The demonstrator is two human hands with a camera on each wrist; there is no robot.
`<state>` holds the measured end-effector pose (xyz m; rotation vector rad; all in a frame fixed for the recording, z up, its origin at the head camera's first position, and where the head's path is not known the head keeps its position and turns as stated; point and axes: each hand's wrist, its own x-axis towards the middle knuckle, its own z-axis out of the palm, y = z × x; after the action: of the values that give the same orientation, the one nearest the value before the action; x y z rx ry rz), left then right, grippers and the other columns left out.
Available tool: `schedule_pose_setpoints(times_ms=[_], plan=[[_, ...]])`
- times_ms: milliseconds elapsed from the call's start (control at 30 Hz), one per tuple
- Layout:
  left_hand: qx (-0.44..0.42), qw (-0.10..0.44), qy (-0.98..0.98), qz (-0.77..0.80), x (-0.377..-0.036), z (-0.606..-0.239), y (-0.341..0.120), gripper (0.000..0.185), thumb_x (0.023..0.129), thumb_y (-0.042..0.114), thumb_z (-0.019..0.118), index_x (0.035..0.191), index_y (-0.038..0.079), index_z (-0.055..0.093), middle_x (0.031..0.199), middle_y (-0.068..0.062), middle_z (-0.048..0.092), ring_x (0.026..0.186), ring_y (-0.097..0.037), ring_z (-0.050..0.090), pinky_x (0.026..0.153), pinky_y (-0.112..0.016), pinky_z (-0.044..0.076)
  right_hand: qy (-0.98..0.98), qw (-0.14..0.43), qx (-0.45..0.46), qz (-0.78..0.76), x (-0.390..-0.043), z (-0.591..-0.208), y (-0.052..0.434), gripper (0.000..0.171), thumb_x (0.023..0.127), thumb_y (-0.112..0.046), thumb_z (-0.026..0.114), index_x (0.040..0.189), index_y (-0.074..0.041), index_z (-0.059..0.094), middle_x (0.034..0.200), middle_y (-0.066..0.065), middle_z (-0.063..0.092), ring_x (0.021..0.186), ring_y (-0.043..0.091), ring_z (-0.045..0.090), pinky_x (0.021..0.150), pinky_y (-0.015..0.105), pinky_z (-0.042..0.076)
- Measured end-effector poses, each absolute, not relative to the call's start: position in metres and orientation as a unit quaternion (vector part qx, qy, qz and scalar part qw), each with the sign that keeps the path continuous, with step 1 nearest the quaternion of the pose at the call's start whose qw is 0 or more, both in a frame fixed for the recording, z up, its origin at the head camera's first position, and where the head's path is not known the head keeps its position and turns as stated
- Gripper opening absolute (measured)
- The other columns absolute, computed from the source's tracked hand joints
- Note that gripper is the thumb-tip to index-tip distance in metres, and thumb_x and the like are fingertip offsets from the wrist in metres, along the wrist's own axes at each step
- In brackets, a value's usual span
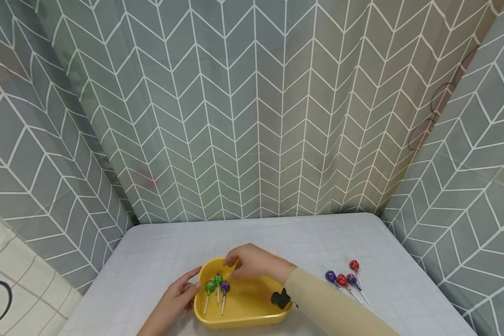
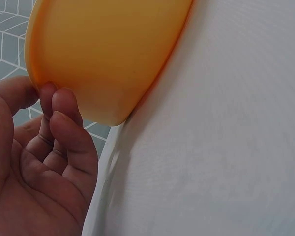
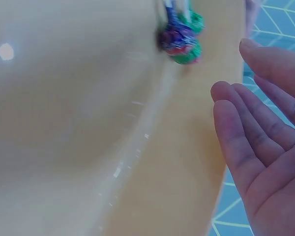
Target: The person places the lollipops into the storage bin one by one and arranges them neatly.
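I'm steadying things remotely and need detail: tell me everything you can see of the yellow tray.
The yellow tray is a shallow, glossy, plastic-looking dish with rounded corners and a raised rim, sitting flat near the front edge of the white table. Three lollipops, two green and one purple, lie in its left part. The left hand touches its left rim with its fingertips; the right hand hovers over its far side, open.

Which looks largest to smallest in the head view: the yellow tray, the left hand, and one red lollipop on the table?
1. yellow tray
2. left hand, clearly smaller than the tray
3. red lollipop, smallest by far

All lie at similar depth, so the order seems safe.
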<state>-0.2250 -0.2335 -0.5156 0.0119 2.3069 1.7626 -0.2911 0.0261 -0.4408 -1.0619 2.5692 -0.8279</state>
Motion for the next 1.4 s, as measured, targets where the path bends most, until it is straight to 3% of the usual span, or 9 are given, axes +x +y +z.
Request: schedule_pose_setpoints(times_ms=[300, 567, 1400], plan=[[0.002, 0.12, 0.789, 0.602, -0.224, -0.516, -0.233, 0.073, 0.095, 0.046, 0.063, 0.152, 0.007, 0.037, 0.081, -0.01, 0.061, 0.067, -0.021, 0.055, 0.06, -0.031, 0.051, 0.864, 0.122, -0.348, -0.342, -0.293, -0.428, 0.044, 0.031, 0.085, -0.02, 0.08, 0.114, -0.016, 0.071, 0.11, -0.006, 0.068, 0.088, 0.0, 0.064, 0.075, 0.018, 0.051], [-0.001, 0.116, 0.793, 0.598, -0.225, -0.517, -0.232, 0.072, 0.095, 0.046, 0.063, 0.151, 0.008, 0.038, 0.08, -0.01, 0.06, 0.067, -0.022, 0.055, 0.061, -0.031, 0.051, 0.869, 0.101, -0.323, -0.361, -0.293, -0.417, 0.067, 0.028, 0.086, -0.023, 0.079, 0.113, -0.023, 0.071, 0.107, -0.012, 0.066, 0.091, 0.005, 0.065, 0.076, 0.021, 0.052], [-0.003, 0.114, 0.794, 0.597, -0.224, -0.517, -0.232, 0.074, 0.095, 0.047, 0.063, 0.151, 0.006, 0.038, 0.082, -0.01, 0.06, 0.068, -0.022, 0.056, 0.061, -0.032, 0.052, 0.884, 0.036, -0.245, -0.397, -0.29, -0.42, 0.172, 0.031, 0.088, -0.027, 0.077, 0.117, -0.019, 0.07, 0.113, -0.006, 0.066, 0.096, 0.015, 0.064, 0.078, 0.028, 0.054]])
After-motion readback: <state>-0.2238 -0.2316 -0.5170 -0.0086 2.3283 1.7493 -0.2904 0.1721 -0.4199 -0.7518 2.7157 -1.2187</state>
